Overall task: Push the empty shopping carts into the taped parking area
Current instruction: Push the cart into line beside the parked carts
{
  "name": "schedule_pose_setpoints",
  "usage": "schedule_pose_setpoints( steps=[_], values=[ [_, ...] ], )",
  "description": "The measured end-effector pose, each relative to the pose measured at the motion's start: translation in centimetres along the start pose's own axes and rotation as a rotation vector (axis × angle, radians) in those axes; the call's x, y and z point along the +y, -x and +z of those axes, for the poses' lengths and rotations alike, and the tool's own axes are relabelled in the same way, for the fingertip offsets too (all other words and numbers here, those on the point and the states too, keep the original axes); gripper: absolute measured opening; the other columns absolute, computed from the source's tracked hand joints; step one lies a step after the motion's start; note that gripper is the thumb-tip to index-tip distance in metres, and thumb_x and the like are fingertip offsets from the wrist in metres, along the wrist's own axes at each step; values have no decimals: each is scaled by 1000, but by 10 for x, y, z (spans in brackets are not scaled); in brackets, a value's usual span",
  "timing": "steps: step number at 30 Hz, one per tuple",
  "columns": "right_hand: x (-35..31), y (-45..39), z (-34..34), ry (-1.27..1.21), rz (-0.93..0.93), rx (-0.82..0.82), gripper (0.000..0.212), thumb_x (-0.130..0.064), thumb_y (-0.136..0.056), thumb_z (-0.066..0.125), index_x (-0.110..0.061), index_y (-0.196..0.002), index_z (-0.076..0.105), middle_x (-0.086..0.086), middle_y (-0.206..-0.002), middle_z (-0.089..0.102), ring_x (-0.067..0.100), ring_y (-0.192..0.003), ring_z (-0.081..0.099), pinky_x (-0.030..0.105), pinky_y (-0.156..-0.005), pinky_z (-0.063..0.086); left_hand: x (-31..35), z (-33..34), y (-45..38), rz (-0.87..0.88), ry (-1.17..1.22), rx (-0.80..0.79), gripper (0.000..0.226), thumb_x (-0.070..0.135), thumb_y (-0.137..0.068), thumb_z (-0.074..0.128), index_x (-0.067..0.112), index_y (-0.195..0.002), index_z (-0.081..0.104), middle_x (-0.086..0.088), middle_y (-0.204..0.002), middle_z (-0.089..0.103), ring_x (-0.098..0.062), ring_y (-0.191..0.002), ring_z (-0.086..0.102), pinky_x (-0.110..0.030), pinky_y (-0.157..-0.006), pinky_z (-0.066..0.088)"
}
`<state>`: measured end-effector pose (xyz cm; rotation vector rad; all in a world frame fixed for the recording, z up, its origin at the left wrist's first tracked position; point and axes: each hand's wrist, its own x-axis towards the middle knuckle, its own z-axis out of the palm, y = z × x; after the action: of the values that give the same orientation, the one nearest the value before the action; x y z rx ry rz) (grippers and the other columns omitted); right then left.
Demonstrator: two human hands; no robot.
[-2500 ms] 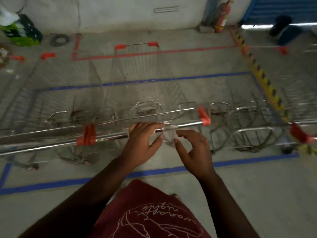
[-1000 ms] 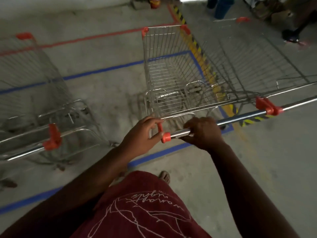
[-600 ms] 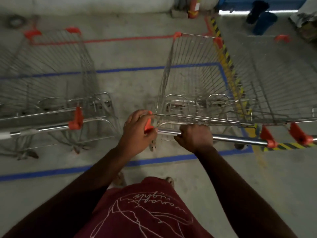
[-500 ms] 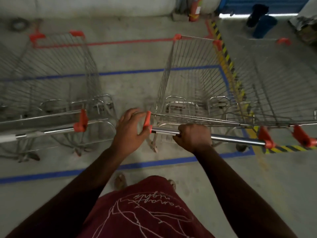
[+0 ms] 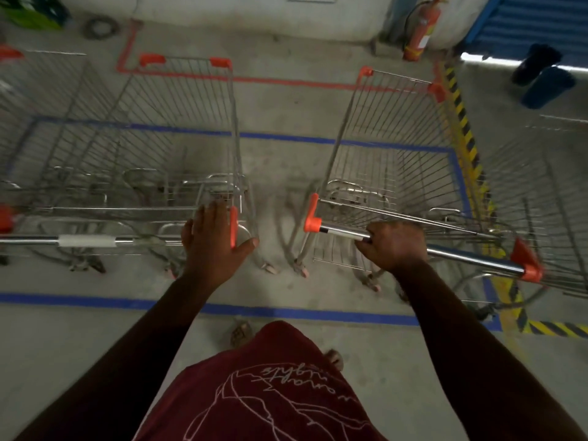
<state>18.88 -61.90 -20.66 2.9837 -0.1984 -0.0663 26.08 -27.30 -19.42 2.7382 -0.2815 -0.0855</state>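
Note:
Two wire shopping carts with orange handle caps stand side by side inside a rectangle of blue floor tape (image 5: 286,311). My right hand (image 5: 393,246) is closed around the chrome handle bar of the right cart (image 5: 397,160), near its left end. My left hand (image 5: 214,243) lies on the right end of the left cart's (image 5: 165,138) handle bar, fingers spread over the orange cap, thumb out to the right. Both carts are empty. A gap of bare floor separates them.
A further cart (image 5: 547,186) stands at the far right across a yellow-black striped line (image 5: 461,122), and part of another at the far left (image 5: 28,106). Red tape (image 5: 286,80) runs behind the carts. A fire extinguisher (image 5: 420,30) leans on the back wall.
My left hand has left the right cart's handle end and moved left onto the left cart's handle. The right hand keeps its grip. The view has swung left, showing both carts.

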Motion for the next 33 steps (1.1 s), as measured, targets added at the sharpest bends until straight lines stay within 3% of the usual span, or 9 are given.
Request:
schedule_pose_setpoints(
  steps=[5,10,15,22,28,33],
  values=[
    [-16,-12,1,-2,-51,22,38,-58,-80,68,-20,-76,68,2,-75,72,31,-73,72,30,-59,36,-14,5,-6,66,41,-19,81,63,-75,79,17,-137,54,-5,-125,66,-29,-122,61,-52,-107,39],
    [-19,-15,3,-22,-117,18,40,-60,-81,66,-21,-75,64,-1,-75,72,30,-74,72,29,-59,35,-20,10,-6,64,38,-15,98,72,-66,81,24,-145,47,0,-133,66,-26,-126,61,-52,-110,38],
    [-34,-20,2,-42,-174,22,46,-66,-82,50,-23,-82,67,-2,-82,74,28,-79,73,30,-60,37,-21,11,-8,39,3,-66,113,76,-63,80,23,-154,38,-1,-143,62,-28,-134,56,-49,-113,32],
    [-58,-21,1,-43,-244,4,43,-65,-83,54,-24,-81,67,-3,-81,73,26,-79,72,29,-60,34,-18,5,-11,60,46,-127,120,69,-60,87,21,-157,35,-2,-137,64,-28,-129,58,-49,-110,37],
    [-56,-30,-4,-38,-251,-28,43,-66,-87,56,-25,-94,70,-3,-92,75,26,-91,73,32,-70,48,-9,4,-15,76,76,-131,116,75,-60,82,23,-154,38,7,-127,67,-19,-122,63,-44,-104,39],
    [-69,-33,-8,-17,-172,-57,32,-54,-84,62,-24,-91,70,-2,-92,75,27,-92,73,31,-67,38,-14,3,-12,87,69,-133,121,80,-62,77,23,-159,32,5,-135,65,-19,-127,61,-45,-107,37]
  ],
)
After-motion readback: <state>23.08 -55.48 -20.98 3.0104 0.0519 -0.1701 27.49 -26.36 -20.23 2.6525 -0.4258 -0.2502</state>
